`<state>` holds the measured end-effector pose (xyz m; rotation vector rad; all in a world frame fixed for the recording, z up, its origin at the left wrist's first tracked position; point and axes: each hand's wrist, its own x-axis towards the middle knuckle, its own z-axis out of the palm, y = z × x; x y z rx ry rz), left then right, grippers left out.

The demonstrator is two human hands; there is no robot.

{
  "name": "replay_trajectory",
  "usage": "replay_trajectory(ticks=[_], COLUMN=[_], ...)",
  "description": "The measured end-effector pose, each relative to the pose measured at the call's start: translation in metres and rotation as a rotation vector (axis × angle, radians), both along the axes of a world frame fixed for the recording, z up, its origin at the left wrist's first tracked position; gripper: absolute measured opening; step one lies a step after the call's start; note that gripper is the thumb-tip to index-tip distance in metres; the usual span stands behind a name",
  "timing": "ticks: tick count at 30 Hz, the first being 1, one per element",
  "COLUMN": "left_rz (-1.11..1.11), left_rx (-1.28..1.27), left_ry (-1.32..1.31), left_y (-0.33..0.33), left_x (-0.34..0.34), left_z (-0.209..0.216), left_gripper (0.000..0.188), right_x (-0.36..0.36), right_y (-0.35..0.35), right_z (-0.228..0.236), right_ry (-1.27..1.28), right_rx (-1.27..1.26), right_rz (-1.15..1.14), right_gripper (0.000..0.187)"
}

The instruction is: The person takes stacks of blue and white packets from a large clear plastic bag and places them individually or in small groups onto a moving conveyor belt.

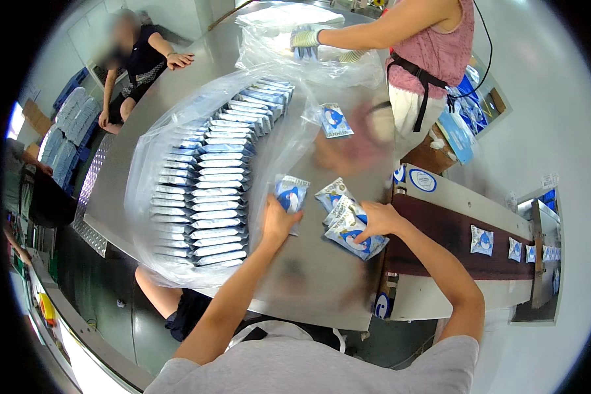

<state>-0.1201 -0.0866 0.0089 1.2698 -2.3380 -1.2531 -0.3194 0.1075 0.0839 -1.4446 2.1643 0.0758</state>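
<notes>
Packets point(343, 230): clustered on the table point(315, 269), right of the bagged rows point(220, 203).
Left hand point(278, 222): gripping one packet point(291, 192), nearer the rows.
Right hand point(379, 219): fingers bent over the cluster, grip hard to tell.
Rows' long axis: away from the person, curving right.

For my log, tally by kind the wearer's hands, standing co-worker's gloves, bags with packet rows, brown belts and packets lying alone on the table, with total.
Bare hands: 2
Striped knit gloves: 2
Clear plastic bag: 1
Dark brown conveyor belt: 1
Lone blue-white packet: 1
Total: 7
</notes>
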Motion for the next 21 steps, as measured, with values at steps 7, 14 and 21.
replay_trajectory(ticks=[7,14,21], left_rz=[0.259,0.329,-0.017], left_rx=[0.777,1.015,1.059], left_ry=[0.633,0.826,0.936], left_y=[0.058,0.071,0.068], left_x=[0.067,0.07,0.091], left_z=[-0.027,0.007,0.011], left_gripper=[0.051,0.041,0.076], right_x=[-0.028,0.092,0.195], right_y=[-0.036,-0.064,-0.024], right_z=[-0.021,-0.038,-0.051], right_ry=[-0.59,-0.183,-0.543], right_rx=[-0.293,-0.427,-0.9], right_rz=[-0.278,-0.4,-0.715], right_gripper=[0.064,0.073,0.106])
